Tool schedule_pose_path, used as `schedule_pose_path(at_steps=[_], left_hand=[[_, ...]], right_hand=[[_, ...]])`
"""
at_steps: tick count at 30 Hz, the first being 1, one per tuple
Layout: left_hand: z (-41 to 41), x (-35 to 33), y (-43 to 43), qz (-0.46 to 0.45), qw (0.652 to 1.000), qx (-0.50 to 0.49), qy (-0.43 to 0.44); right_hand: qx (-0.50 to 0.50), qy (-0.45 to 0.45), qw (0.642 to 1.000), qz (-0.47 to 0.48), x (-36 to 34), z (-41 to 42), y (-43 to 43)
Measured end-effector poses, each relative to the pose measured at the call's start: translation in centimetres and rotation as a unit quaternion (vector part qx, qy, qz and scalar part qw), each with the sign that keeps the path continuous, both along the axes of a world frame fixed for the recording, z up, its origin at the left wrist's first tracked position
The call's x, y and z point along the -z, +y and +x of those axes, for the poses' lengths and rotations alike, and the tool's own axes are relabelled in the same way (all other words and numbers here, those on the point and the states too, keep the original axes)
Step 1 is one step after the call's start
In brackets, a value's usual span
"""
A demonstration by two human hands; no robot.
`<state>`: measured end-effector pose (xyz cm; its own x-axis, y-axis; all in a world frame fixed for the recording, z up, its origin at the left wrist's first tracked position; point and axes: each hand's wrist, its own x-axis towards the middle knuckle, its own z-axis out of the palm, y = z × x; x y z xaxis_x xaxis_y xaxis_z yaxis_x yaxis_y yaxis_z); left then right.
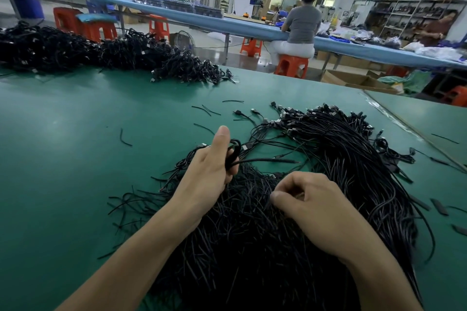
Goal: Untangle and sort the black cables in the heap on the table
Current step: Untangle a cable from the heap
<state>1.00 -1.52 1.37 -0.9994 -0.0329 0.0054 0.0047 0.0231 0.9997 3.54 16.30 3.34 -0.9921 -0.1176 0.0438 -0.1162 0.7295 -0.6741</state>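
Note:
A big heap of black cables with plug ends spreads over the green table in front of me. My left hand grips a looped bunch of black cables at the heap's left side; one cable end sticks out to the right from the fist. My right hand rests on the near part of the heap with fingers curled, thumb and fingertips pinching thin cable strands. The strands under that hand are partly hidden.
A second long pile of black cables lies along the table's far left edge. Short loose cable pieces are scattered on the mat. Beyond the table, a person sits on an orange stool at a blue bench.

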Motion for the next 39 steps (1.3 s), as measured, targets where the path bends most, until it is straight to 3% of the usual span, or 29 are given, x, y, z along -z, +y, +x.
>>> schedule_pose_path(at_steps=[6, 12, 16, 19, 25, 28, 31, 35, 39], left_hand=[[0.2, 0.2, 0.6, 0.031, 0.998, 0.013, 0.045], [0.4, 1.0, 1.0, -0.053, 0.996, -0.002, 0.068], [0.7, 0.7, 1.6, -0.021, 0.998, 0.025, 0.061], [0.9, 0.4, 1.8, 0.005, 0.998, 0.025, 0.052], [1.8, -0.8, 1.7, 0.056, 0.995, 0.058, 0.061], [1.8, -1.3, 1.5, 0.104, 0.991, 0.069, 0.047], [1.6, -1.5, 1.0, 0.125, 0.988, 0.068, 0.053], [1.2, -1.5, 0.7, 0.153, 0.987, 0.045, 0.025], [1.1, -1.3, 0.9, 0.180, 0.984, 0.013, -0.008]], right_hand=[[0.052, 0.077, 0.983, -0.157, -0.2, -0.6, 1.1], [0.083, 0.203, 0.930, -0.296, -0.2, -0.8, 0.8], [0.090, 0.260, 0.897, -0.347, -0.1, -0.7, -0.4], [0.078, 0.273, 0.882, -0.376, -0.1, -0.3, -1.6], [0.024, 0.225, 0.888, -0.400, 0.2, 0.4, -3.9], [-0.001, 0.197, 0.901, -0.386, 0.0, 0.5, -3.7], [-0.031, 0.200, 0.929, -0.312, -0.2, 0.6, -3.3], [-0.058, 0.273, 0.942, -0.188, -0.2, 0.8, -3.3], [-0.122, 0.378, 0.917, -0.042, -0.2, 1.0, -3.6]])
